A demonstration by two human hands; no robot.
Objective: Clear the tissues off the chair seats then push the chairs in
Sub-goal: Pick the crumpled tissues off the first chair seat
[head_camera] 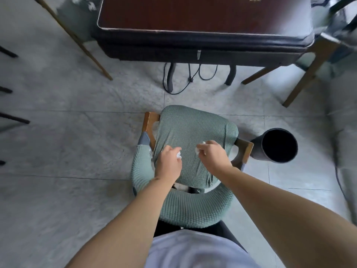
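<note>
A chair with a green knitted cover stands below me, pulled back from the dark table. Both my hands are over the near part of its seat. My left hand is closed on a small white tissue that pokes out between the fingers. My right hand pinches another white tissue at its fingertips. The curved green backrest is under my forearms. A further white scrap shows at the seat's left edge by the wooden frame.
A black round bin stands open on the floor right of the chair. Wooden legs of other chairs show at the left and right. Black cables hang under the table. The floor is grey tile.
</note>
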